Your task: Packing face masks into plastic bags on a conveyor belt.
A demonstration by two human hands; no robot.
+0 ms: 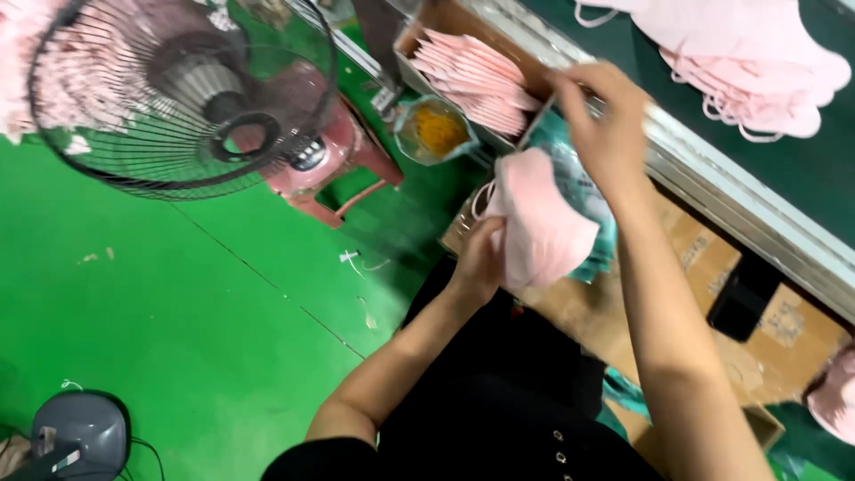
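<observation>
While my left hand (481, 260) is gripping the lower edge of a folded pink face mask (539, 227), fingers clamped on it, my right hand (606, 120) is closing its fingers on the top of a teal packaging bag (583, 191) just behind the mask. Both are hanging above my lap, over cardboard boxes (695, 267). Beyond them, an open box is holding a stack of pink masks (476, 80), more masks (757, 62) are lying on the dark conveyor (802, 169), and a fan (183, 93) is standing over the green floor (178, 303).
</observation>
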